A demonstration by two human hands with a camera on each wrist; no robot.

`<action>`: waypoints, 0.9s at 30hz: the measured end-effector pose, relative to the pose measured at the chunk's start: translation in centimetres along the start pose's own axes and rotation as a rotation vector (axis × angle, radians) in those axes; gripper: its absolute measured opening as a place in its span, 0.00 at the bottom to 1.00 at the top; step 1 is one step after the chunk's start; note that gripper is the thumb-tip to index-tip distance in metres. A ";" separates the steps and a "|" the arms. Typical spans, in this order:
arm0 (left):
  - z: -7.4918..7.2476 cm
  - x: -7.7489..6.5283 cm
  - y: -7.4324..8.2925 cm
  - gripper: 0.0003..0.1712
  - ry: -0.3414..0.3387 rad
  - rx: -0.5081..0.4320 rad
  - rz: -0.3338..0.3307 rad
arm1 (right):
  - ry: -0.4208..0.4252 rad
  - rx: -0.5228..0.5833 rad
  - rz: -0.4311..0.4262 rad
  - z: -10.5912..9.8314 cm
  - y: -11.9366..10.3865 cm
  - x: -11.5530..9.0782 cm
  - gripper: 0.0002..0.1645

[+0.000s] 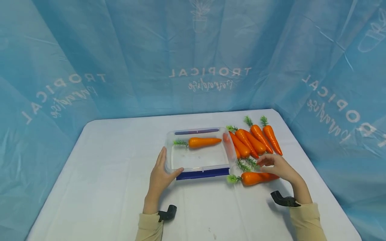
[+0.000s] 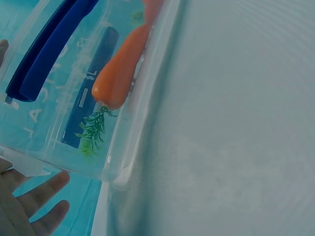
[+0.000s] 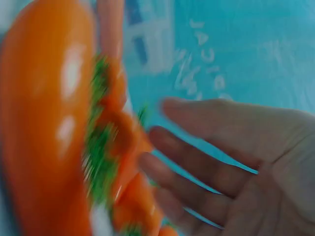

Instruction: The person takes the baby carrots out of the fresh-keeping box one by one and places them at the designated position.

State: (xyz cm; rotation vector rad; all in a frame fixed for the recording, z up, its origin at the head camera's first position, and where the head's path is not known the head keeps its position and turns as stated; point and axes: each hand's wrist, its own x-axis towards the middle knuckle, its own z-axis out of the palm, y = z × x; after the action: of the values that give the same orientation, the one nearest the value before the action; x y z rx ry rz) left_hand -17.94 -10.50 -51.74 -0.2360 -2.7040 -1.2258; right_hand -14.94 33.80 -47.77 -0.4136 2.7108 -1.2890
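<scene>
A clear plastic box (image 1: 197,160) with blue clips holds one carrot (image 1: 205,142) with a green leafy top. My left hand (image 1: 163,174) touches the box's near left corner, thumb along the front and fingers along the left side. My right hand (image 1: 278,166) hovers over the tip of a single carrot (image 1: 254,178) lying in front of a carrot pile (image 1: 248,142). In the right wrist view, that right hand (image 3: 216,162) has loosely bent fingers with nothing between them, beside a large blurred carrot (image 3: 47,118).
The white table (image 1: 114,174) carries the box and the carrots, several of which lie bunched against the box's right side. A blue curtain (image 1: 144,60) with printed lettering stands behind the table and along both sides. Both wrists wear black cameras (image 1: 284,199).
</scene>
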 end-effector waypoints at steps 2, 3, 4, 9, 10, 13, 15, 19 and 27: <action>0.1 -0.1 0.0 0.62 -0.003 -0.009 -0.005 | 0.068 0.030 -0.011 0.0 -1.3 1.2 0.14; 0.1 -0.1 0.0 0.62 -0.005 -0.008 -0.007 | 0.094 0.050 -0.016 0.0 -2.1 2.0 0.15; 0.1 -0.2 0.1 0.62 -0.004 -0.012 -0.006 | 0.109 0.075 -0.022 0.2 -3.0 2.9 0.15; -0.1 -0.2 0.3 0.62 -0.001 -0.001 -0.002 | 0.080 0.196 -0.054 1.8 -7.0 8.3 0.17; -0.1 -0.2 0.3 0.62 0.001 0.002 0.000 | 0.057 0.211 -0.057 2.2 -7.6 9.3 0.16; -0.1 -0.1 0.2 0.62 0.009 0.000 0.008 | -0.004 0.208 -0.050 3.6 -8.7 12.2 0.16; 0.0 -0.1 0.1 0.62 0.018 -0.009 0.013 | -0.035 0.191 -0.042 4.3 -9.0 13.9 0.16; 0.1 -0.1 0.0 0.62 0.033 -0.005 0.019 | -0.089 0.211 -0.003 5.5 -9.0 16.2 0.17; 0.0 -0.1 0.1 0.62 0.010 0.004 -0.003 | -0.151 0.192 0.019 7.5 -7.9 18.9 0.20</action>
State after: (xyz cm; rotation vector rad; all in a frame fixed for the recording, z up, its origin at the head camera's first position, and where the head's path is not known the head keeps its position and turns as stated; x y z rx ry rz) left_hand -17.78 -10.46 -51.66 -0.2242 -2.6987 -1.2193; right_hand -29.84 17.95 -46.13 -0.4433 2.4359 -1.4336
